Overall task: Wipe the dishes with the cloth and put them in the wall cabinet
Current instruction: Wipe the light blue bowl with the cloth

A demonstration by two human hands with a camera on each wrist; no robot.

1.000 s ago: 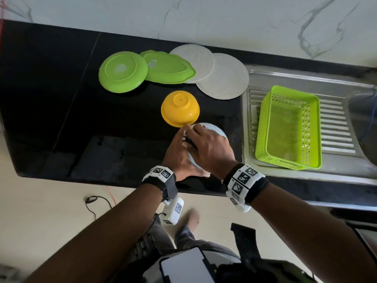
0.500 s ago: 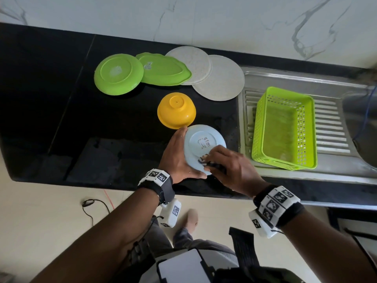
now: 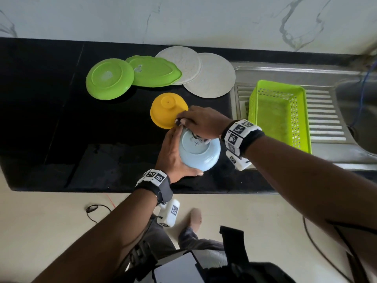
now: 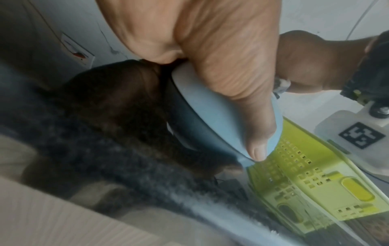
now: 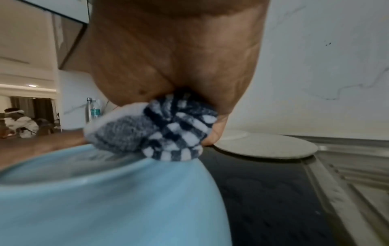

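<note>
A light blue bowl (image 3: 201,154) lies upside down near the counter's front edge. My left hand (image 3: 175,154) grips its left side, the thumb along its near rim (image 4: 258,146). My right hand (image 3: 202,123) holds a bunched black-and-white checked cloth (image 5: 168,129) and presses it on the far edge of the bowl's base (image 5: 109,191). Behind it sits an upturned yellow bowl (image 3: 168,110). Two green plates (image 3: 110,78) (image 3: 155,71) and two pale speckled plates (image 3: 181,62) (image 3: 212,76) lie further back. No wall cabinet is in view.
A lime green perforated basket (image 3: 280,113) stands on the steel sink drainboard (image 3: 326,111) to the right. The black counter (image 3: 51,119) stretches left. A marble-look wall (image 3: 183,21) backs it. A cable lies on the floor (image 3: 95,209).
My right hand has swept with the cloth from the bowl's near edge to its far edge, beside the yellow bowl. The left hand keeps its hold on the blue bowl.
</note>
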